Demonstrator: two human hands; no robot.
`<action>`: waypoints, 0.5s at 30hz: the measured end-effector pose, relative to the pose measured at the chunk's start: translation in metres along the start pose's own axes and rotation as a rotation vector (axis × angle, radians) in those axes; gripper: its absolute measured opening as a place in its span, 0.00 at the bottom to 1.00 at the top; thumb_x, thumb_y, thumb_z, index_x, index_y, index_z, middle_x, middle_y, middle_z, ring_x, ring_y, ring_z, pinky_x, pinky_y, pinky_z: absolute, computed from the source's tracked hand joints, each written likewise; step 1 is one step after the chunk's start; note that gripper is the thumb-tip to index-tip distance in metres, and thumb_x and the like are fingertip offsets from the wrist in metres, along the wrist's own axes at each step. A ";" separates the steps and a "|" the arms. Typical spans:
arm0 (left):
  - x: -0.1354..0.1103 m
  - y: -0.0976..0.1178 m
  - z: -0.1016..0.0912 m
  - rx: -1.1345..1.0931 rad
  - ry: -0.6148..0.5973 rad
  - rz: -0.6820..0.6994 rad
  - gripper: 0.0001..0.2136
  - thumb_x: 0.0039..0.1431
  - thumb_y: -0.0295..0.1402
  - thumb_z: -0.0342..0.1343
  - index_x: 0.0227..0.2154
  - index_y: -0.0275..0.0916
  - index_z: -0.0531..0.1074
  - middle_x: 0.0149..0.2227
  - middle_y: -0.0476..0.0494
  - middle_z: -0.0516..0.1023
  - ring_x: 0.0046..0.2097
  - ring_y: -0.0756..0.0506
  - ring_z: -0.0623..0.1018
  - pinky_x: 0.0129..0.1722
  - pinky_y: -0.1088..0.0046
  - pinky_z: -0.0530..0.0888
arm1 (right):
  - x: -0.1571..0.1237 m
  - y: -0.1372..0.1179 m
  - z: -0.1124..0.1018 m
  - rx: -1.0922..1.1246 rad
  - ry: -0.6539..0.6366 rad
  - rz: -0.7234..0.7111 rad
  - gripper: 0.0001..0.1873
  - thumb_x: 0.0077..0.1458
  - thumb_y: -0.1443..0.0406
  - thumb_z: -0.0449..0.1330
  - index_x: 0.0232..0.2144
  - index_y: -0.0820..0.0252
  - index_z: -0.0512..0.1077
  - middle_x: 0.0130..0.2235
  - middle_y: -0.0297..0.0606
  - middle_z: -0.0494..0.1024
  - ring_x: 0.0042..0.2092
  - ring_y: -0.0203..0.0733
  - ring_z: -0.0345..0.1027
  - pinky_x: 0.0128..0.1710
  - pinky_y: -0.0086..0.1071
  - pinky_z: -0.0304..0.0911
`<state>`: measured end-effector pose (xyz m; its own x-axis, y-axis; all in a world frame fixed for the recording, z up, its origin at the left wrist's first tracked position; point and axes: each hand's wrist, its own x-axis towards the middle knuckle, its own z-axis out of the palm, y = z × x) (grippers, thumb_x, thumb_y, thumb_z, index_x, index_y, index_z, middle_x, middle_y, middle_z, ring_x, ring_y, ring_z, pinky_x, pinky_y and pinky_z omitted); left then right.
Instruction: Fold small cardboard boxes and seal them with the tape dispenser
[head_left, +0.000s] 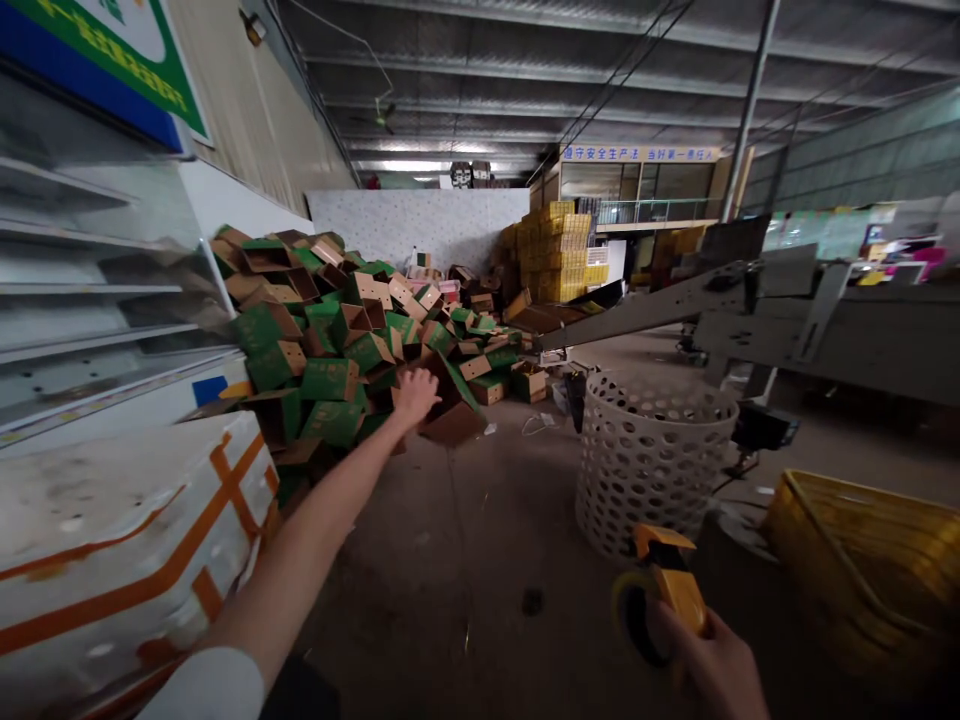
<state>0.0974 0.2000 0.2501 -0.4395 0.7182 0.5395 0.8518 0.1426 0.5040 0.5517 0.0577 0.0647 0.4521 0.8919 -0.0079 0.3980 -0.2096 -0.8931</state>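
My left hand (417, 397) is stretched far forward with its fingers apart. Just beyond it is an open cardboard box (456, 412), brown inside and green outside, tilted and slightly blurred. Fingers and box overlap in the picture, and whether they touch I cannot tell. Low at the right, my right hand (709, 655) grips an orange tape dispenser (675, 580) with a roll of tape on it. Behind the dispenser stands a round, pale plastic basket (652, 470) full of holes.
Green and brown cartons (337, 380) lie in a large heap ahead. A white foam box (127, 530) with orange tape stands close on my left, below shelving (90, 290). To the right are a yellow crate (870, 560) and a conveyor machine (810, 320). Yellow crates (555, 250) are stacked farther back.
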 end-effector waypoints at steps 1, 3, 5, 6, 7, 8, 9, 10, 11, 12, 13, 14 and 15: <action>0.025 -0.003 -0.012 0.037 -0.009 0.099 0.13 0.63 0.37 0.57 0.30 0.31 0.77 0.49 0.25 0.80 0.61 0.38 0.70 0.60 0.56 0.68 | 0.001 0.000 0.002 0.000 -0.004 0.005 0.23 0.32 0.44 0.62 0.24 0.54 0.76 0.25 0.45 0.79 0.32 0.60 0.77 0.25 0.40 0.66; 0.045 -0.014 -0.023 0.116 -0.083 0.270 0.11 0.59 0.36 0.59 0.36 0.31 0.77 0.51 0.22 0.77 0.58 0.31 0.72 0.57 0.52 0.67 | 0.003 -0.002 0.007 -0.001 -0.021 0.001 0.23 0.32 0.44 0.62 0.24 0.55 0.76 0.25 0.45 0.80 0.33 0.60 0.77 0.26 0.40 0.67; 0.021 -0.033 -0.015 0.102 -0.240 0.369 0.12 0.62 0.35 0.52 0.34 0.34 0.78 0.43 0.29 0.79 0.48 0.35 0.77 0.51 0.59 0.69 | 0.002 -0.005 0.014 -0.007 -0.036 -0.013 0.24 0.33 0.44 0.61 0.25 0.55 0.77 0.25 0.45 0.80 0.33 0.60 0.77 0.27 0.39 0.67; -0.003 -0.045 -0.004 0.085 -0.290 0.392 0.11 0.62 0.35 0.52 0.30 0.36 0.78 0.37 0.34 0.80 0.42 0.38 0.78 0.47 0.64 0.71 | 0.000 -0.006 0.018 -0.008 -0.047 -0.026 0.24 0.33 0.44 0.61 0.25 0.56 0.77 0.25 0.45 0.80 0.34 0.60 0.78 0.27 0.38 0.67; -0.034 -0.059 0.011 0.050 -0.360 0.420 0.12 0.61 0.36 0.52 0.28 0.38 0.77 0.33 0.38 0.80 0.38 0.41 0.78 0.43 0.67 0.71 | -0.001 -0.008 0.022 -0.009 -0.056 -0.040 0.24 0.33 0.44 0.61 0.26 0.56 0.77 0.25 0.44 0.80 0.34 0.59 0.78 0.27 0.38 0.67; -0.067 -0.074 0.030 -0.069 -0.481 0.442 0.12 0.61 0.37 0.50 0.29 0.40 0.77 0.31 0.40 0.80 0.34 0.43 0.77 0.40 0.68 0.70 | -0.004 -0.009 0.026 -0.013 -0.061 -0.049 0.25 0.32 0.44 0.61 0.27 0.56 0.77 0.25 0.44 0.80 0.34 0.59 0.78 0.27 0.37 0.67; -0.102 -0.089 0.050 -0.177 -0.602 0.408 0.13 0.59 0.39 0.51 0.28 0.40 0.77 0.30 0.41 0.80 0.33 0.44 0.77 0.37 0.69 0.70 | -0.006 -0.010 0.030 -0.019 -0.067 -0.058 0.25 0.32 0.44 0.61 0.27 0.56 0.77 0.26 0.44 0.80 0.34 0.59 0.78 0.27 0.37 0.67; -0.135 -0.104 0.071 -0.276 -0.701 0.328 0.13 0.58 0.42 0.51 0.28 0.41 0.76 0.29 0.42 0.80 0.32 0.44 0.77 0.35 0.69 0.70 | -0.009 -0.010 0.035 -0.026 -0.071 -0.067 0.26 0.31 0.44 0.61 0.27 0.56 0.77 0.26 0.43 0.80 0.34 0.58 0.78 0.27 0.36 0.67; -0.166 -0.117 0.092 -0.378 -0.807 0.228 0.15 0.56 0.46 0.52 0.28 0.41 0.75 0.28 0.43 0.79 0.31 0.44 0.77 0.33 0.69 0.70 | -0.012 -0.011 0.038 -0.032 -0.078 -0.078 0.26 0.31 0.43 0.61 0.27 0.56 0.77 0.26 0.43 0.80 0.34 0.58 0.78 0.28 0.36 0.67; -0.193 -0.129 0.111 -0.479 -0.894 0.109 0.17 0.53 0.51 0.53 0.27 0.42 0.73 0.27 0.44 0.78 0.29 0.44 0.76 0.32 0.68 0.71 | -0.015 -0.011 0.042 -0.038 -0.085 -0.090 0.26 0.31 0.43 0.61 0.27 0.55 0.77 0.26 0.42 0.80 0.34 0.58 0.78 0.28 0.36 0.67; -0.217 -0.139 0.127 -0.559 -0.932 -0.003 0.19 0.49 0.55 0.54 0.26 0.42 0.70 0.25 0.45 0.76 0.28 0.44 0.75 0.32 0.67 0.71 | -0.018 -0.011 0.046 -0.045 -0.099 -0.102 0.25 0.32 0.44 0.60 0.27 0.55 0.77 0.26 0.42 0.80 0.33 0.57 0.78 0.28 0.36 0.67; -0.236 -0.146 0.141 -0.611 -0.937 -0.087 0.21 0.46 0.58 0.54 0.25 0.43 0.68 0.25 0.46 0.74 0.28 0.44 0.75 0.33 0.67 0.71 | -0.021 -0.012 0.050 -0.052 -0.114 -0.116 0.25 0.32 0.44 0.60 0.27 0.55 0.77 0.25 0.41 0.80 0.33 0.56 0.77 0.28 0.35 0.67; -0.251 -0.150 0.150 -0.623 -0.920 -0.157 0.23 0.45 0.60 0.53 0.25 0.43 0.66 0.24 0.47 0.73 0.27 0.44 0.74 0.33 0.66 0.71 | -0.024 -0.012 0.053 -0.064 -0.127 -0.126 0.24 0.33 0.45 0.60 0.27 0.55 0.77 0.25 0.40 0.80 0.33 0.56 0.77 0.28 0.35 0.67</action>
<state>0.1228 0.1004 -0.0626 0.0676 0.9888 -0.1333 0.4005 0.0955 0.9113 0.4934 0.0599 0.0515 0.2932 0.9551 0.0418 0.4964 -0.1147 -0.8605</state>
